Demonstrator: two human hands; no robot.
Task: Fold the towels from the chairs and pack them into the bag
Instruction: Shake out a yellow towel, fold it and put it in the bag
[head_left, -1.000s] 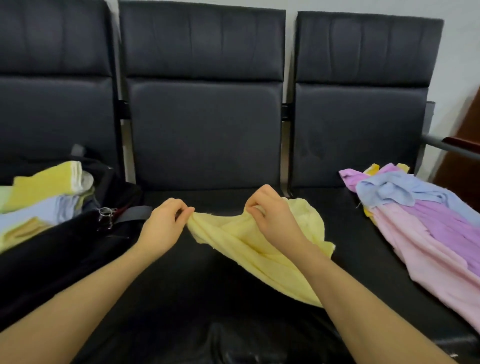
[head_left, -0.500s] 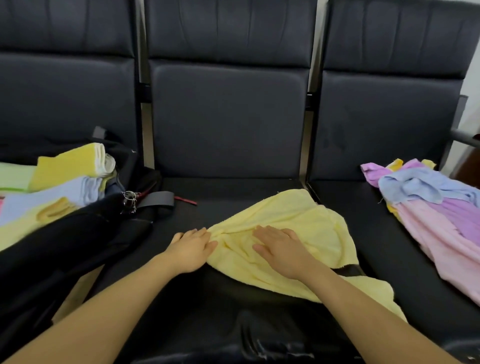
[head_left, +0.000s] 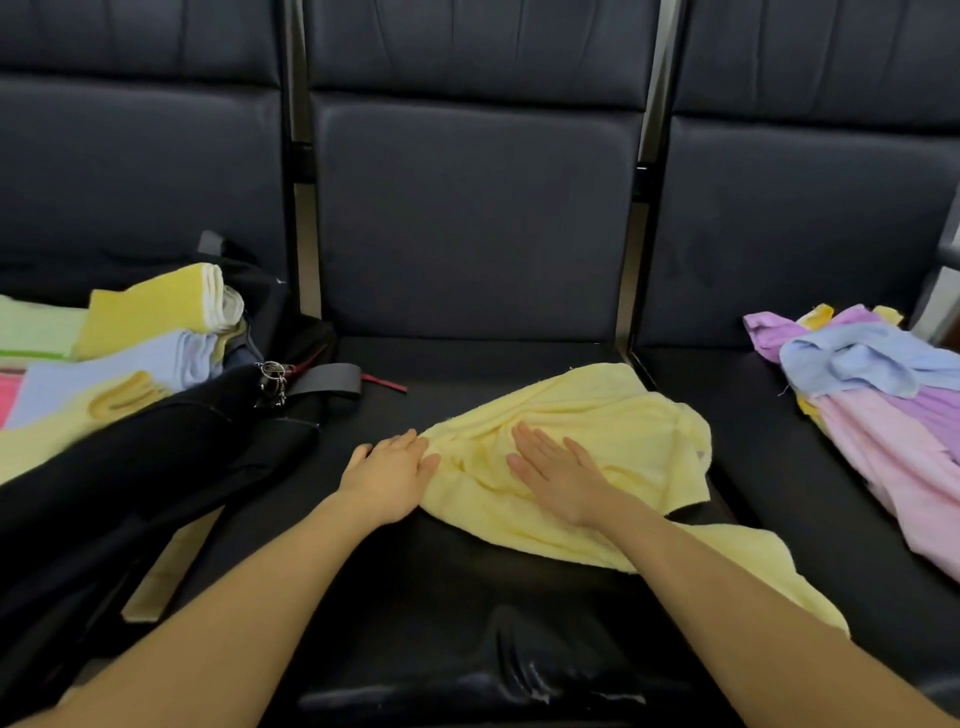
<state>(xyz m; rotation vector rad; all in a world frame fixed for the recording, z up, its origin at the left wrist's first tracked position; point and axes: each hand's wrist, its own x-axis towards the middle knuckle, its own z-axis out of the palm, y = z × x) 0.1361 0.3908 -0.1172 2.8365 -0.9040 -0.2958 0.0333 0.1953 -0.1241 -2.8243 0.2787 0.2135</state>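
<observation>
A pale yellow towel (head_left: 613, 431) lies rumpled on the middle chair seat (head_left: 467, 597), one end trailing off the front edge at the right. My right hand (head_left: 558, 470) lies flat on the towel with straight fingers. My left hand (head_left: 389, 475) rests flat at the towel's left edge, fingertips touching the cloth. On the left chair a black bag (head_left: 130, 467) lies open, with folded yellow, blue and green towels (head_left: 156, 332) stacked in it.
A heap of unfolded pink, purple and blue towels (head_left: 883, 395) lies on the right chair seat. A grey strap with a metal ring (head_left: 322, 379) pokes from the bag onto the middle seat. Dark chair backs (head_left: 467, 218) rise behind.
Both hands pinched the towel held up a second ago. They have since lowered it onto the seat and now lie flat on it, with my view tilted downward.
</observation>
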